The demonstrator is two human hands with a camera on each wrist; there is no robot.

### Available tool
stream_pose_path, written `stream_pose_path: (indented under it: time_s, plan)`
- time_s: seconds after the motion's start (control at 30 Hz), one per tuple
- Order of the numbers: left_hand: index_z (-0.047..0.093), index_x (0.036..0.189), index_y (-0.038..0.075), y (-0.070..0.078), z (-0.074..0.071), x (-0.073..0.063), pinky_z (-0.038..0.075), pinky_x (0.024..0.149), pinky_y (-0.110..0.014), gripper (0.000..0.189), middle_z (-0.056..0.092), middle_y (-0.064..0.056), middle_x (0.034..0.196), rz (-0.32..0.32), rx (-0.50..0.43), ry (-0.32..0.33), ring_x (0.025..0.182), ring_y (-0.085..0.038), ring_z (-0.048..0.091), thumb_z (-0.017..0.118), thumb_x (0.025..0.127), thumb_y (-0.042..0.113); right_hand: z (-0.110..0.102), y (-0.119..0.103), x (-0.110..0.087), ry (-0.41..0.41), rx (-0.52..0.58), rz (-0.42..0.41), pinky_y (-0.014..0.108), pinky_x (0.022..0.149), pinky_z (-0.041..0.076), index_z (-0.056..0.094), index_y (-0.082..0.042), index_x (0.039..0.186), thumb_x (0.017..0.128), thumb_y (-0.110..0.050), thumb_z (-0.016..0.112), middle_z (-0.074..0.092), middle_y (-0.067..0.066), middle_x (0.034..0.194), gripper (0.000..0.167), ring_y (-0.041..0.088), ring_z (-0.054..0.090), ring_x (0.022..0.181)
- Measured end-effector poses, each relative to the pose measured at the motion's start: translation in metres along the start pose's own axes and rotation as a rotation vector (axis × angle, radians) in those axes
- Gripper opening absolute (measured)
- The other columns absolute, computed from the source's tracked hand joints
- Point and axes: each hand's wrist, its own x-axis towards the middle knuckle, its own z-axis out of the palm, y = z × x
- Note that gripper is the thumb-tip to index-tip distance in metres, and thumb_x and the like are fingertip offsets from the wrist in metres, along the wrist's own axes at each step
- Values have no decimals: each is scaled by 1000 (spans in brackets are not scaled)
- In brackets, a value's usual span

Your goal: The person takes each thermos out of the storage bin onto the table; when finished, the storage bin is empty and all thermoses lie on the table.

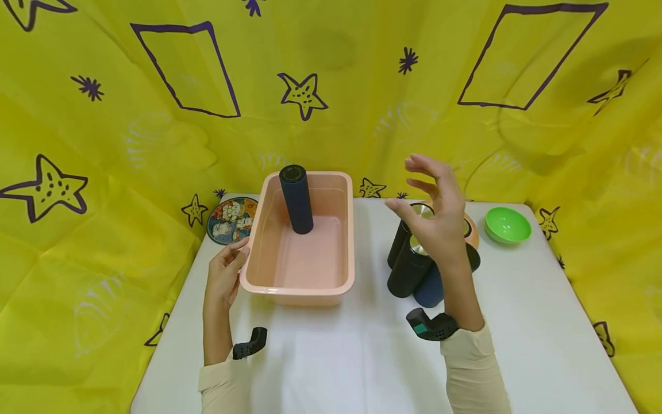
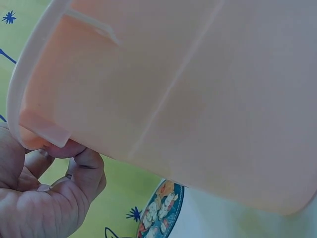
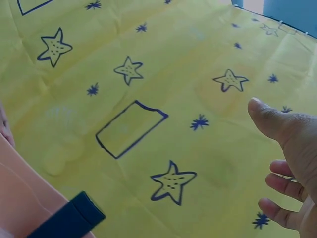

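Observation:
My left hand (image 1: 226,275) grips the rim of a pink plastic tub (image 1: 349,241) at its left side; the left wrist view shows curled fingers (image 2: 89,171) under the rim. Inside the tub a dark blue cylindrical bottle (image 1: 297,201) stands upright, leaning slightly. My right hand (image 1: 439,213) is raised over a group of bottles, thumb and fingers spread apart with nothing between them. Below it are black bottles (image 1: 408,273) with shiny metallic ends and a dark blue bottle (image 1: 430,290), partly hidden by the hand and forearm.
A round patterned plate (image 1: 227,221) lies left of the tub, partly behind it. A bright green bowl (image 1: 508,225) sits at the table's back right. Something orange (image 1: 473,236) shows behind the right hand. Yellow printed cloth (image 1: 341,138) walls the white table on the back and sides.

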Motion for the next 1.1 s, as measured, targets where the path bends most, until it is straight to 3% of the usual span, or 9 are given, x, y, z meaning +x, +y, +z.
stream_pose_path:
  time_s: [0.2,0.67,1.1]
  plan:
    - [54,136,2,1,-1,1,59,76,-25,39,58,-1,102,11,5,-1,91,-11,64,57,99,15,24,6,8,-68,-13,-6,35,97,53,52,1,135,72,7,81,57,17,125,69,21,54,120]
    - [52,138,0,6,0,-3,59,75,-24,42,56,0,99,-2,46,2,89,-9,64,57,99,15,70,31,15,-180,37,93,44,91,55,53,-5,136,76,-6,83,58,14,125,67,22,56,117]
    - [55,136,5,5,0,-3,60,76,-28,39,55,-2,102,-17,81,18,89,-11,65,58,99,15,101,73,16,-285,81,291,52,93,52,50,-5,138,83,-14,79,55,17,127,63,28,52,118]
